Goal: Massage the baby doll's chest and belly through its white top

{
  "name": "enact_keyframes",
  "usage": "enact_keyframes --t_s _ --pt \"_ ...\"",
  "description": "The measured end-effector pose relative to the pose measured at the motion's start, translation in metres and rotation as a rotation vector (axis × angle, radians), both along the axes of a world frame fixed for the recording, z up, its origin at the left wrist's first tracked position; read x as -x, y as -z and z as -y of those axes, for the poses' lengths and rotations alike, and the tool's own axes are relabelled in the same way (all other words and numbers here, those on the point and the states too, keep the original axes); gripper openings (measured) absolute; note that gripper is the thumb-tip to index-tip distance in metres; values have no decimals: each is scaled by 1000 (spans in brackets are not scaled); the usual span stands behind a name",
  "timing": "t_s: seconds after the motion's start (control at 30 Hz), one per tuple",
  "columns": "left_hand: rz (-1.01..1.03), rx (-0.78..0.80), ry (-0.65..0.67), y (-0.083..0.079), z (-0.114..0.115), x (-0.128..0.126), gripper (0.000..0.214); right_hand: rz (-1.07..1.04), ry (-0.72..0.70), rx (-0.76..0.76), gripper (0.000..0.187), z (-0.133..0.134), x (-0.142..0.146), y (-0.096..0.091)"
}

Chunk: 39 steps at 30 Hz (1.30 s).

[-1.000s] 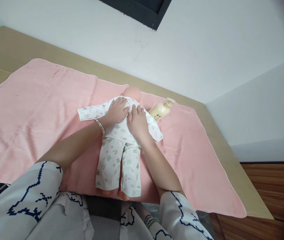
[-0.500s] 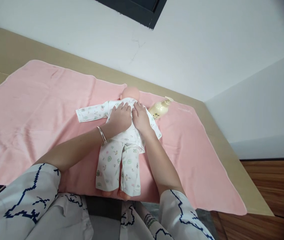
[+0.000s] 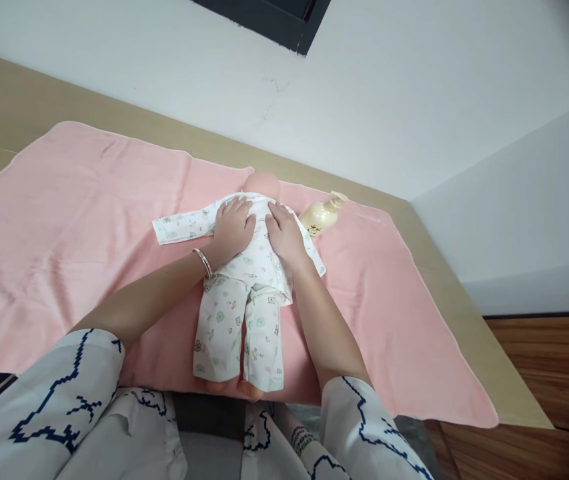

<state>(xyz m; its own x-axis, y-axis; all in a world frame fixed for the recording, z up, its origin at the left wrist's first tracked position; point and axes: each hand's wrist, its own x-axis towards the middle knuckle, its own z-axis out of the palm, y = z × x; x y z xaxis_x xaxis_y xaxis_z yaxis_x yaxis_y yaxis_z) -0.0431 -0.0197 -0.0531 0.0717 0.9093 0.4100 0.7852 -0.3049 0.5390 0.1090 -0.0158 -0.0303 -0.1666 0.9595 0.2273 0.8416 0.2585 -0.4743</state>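
A baby doll (image 3: 263,260) in white printed pyjamas lies on a pink blanket (image 3: 129,180), its head away from me and its feet at the near edge. My left hand (image 3: 234,227) rests flat on the left side of the doll's upper body, fingers stretched toward its shoulder. On the other side of the torso, my right hand (image 3: 287,235) lies flat with its fingers near the neckline. Both palms touch the pyjama top, with a strip of cloth showing between them. The doll's left-side sleeve reaches out sideways on the blanket.
Beside the doll's right-hand sleeve, a cream pump bottle (image 3: 323,215) lies tilted on the blanket. The wooden table (image 3: 444,293) runs along a white wall (image 3: 364,100). My knees are below its near edge.
My left hand has slid to the left across the doll's upper body, so the gap between my hands is wider. My right hand stays in nearly the same place.
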Motion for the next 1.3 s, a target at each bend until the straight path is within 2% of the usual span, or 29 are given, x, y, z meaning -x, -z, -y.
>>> enact_keyframes --t_s 0.07,0.17,0.27,0.47,0.53,0.63,0.83,0.97,1.17,1.3 --pt "16 -16 -4 0 2 0 43 -37 36 -35 56 2 -2 -4" --pt "42 -73 -1 2 4 1 43 -49 63 -181 61 15 2 -14" --pt "83 -126 11 6 4 2 45 -59 55 -284 62 22 9 -15" --pt "160 -141 23 9 4 3 49 -22 -69 -20 58 14 13 -2" --pt "159 -140 30 9 5 4 49 -80 -25 -58 58 14 11 -3" --pt "154 -146 32 9 5 4 49 -108 34 -202 56 15 10 -2" --pt "137 -150 23 11 2 3 52 57 -97 -172 49 14 11 2" --pt "176 -194 41 16 -2 3 53 -30 -4 -306 50 18 9 -6" --pt "261 -266 49 25 -9 2 57 -25 -37 -141 48 11 17 8" --pt "261 -252 54 24 -10 1 48 -19 -28 -142 47 9 18 11"
